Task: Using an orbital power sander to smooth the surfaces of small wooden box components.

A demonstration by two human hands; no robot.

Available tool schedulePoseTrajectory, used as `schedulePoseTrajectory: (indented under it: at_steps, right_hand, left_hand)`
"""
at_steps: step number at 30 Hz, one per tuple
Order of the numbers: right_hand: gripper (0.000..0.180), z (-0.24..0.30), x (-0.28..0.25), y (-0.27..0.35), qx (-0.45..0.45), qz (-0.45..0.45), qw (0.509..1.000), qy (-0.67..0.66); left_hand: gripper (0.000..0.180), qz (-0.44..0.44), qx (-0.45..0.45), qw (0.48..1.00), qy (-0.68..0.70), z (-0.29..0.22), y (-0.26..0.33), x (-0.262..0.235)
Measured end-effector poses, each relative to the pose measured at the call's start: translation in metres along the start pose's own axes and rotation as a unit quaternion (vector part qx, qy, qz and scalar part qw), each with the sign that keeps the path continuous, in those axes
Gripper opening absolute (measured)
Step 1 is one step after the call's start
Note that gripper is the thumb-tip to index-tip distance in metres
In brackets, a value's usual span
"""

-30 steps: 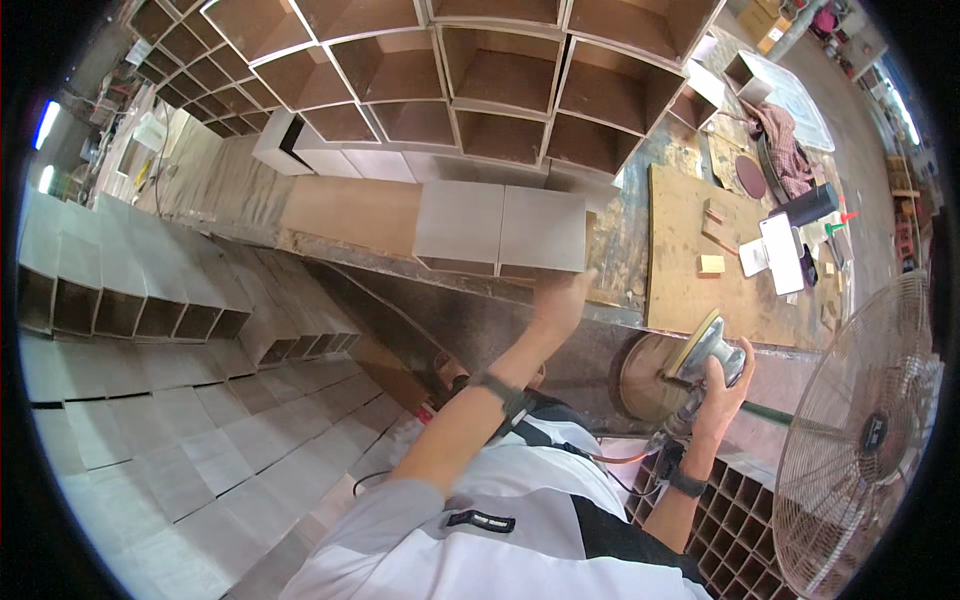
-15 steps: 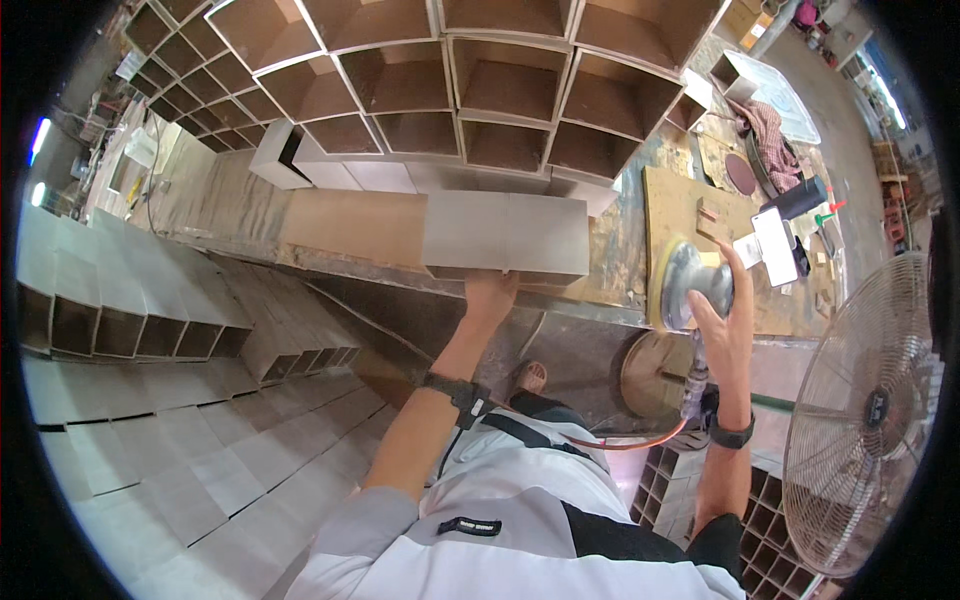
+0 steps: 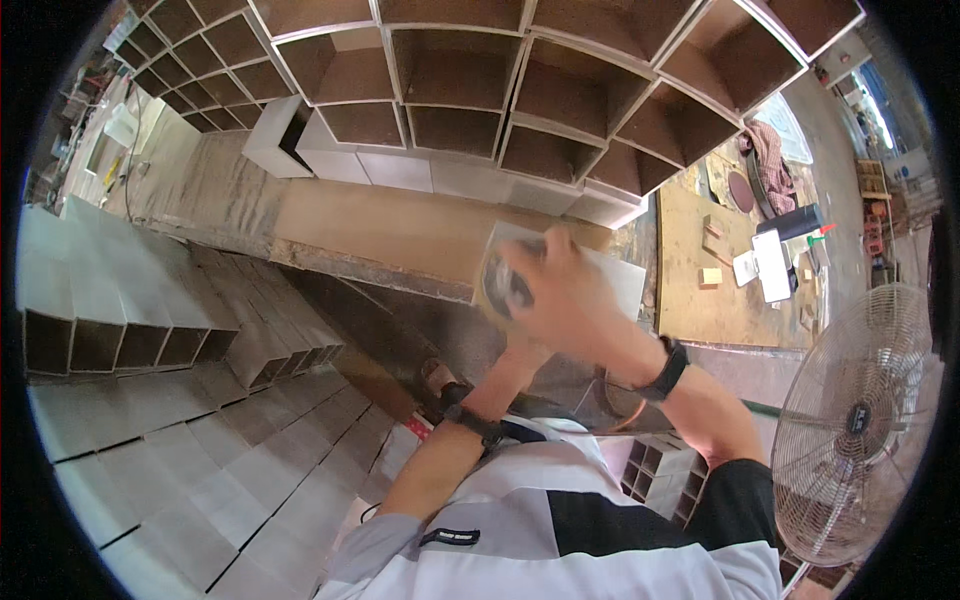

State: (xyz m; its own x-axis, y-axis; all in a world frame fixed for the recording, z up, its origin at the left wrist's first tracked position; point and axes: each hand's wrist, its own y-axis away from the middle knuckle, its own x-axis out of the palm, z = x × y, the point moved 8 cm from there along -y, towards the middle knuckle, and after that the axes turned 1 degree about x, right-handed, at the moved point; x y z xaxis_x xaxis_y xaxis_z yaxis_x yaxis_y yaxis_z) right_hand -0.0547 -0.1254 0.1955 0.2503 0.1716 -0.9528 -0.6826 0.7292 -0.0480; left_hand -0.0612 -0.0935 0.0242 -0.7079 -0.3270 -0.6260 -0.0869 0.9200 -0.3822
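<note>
Your left hand (image 3: 526, 358) is partly hidden, its grip impossible to tell. Your right hand (image 3: 572, 302) grips the round grey sander (image 3: 506, 282) at the pale-grey rectangular box (image 3: 627, 284), by the worn wooden workbench's (image 3: 222, 205) near edge; beyond rise stacked brown-lined open boxes (image 3: 450, 78).

A long wooden workbench (image 3: 205, 185) runs across, its worn top streaked with stains at the left. A flat brown sheet (image 3: 360, 230) lies along the front edge, left of the middle. Behind it, toward the rear edge, sits a row of white boxes (image 3: 395, 171), with one open box (image 3: 270, 142) angled at its left end. Toward the right end, a plywood board (image 3: 700, 315) reaches the front edge; a checked cloth (image 3: 764, 150) is bunched near the rear right corner.
</note>
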Motion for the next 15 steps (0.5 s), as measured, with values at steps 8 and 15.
schedulePoseTrajectory:
  at_steps: [8, 15]
  right_hand:
    - [0.045, 0.016, 0.008, -0.007, -0.08, -0.03, 0.995, 0.052]
    - [0.046, -0.024, 0.001, -0.014, 0.023, -0.032, 0.997, 0.059]
  left_hand:
    - [0.059, -0.181, -0.427, 0.812, -0.354, -0.075, -0.06, -0.107]
    - [0.056, 0.078, 0.0, 0.997, -0.021, -0.01, -0.01, -0.002]
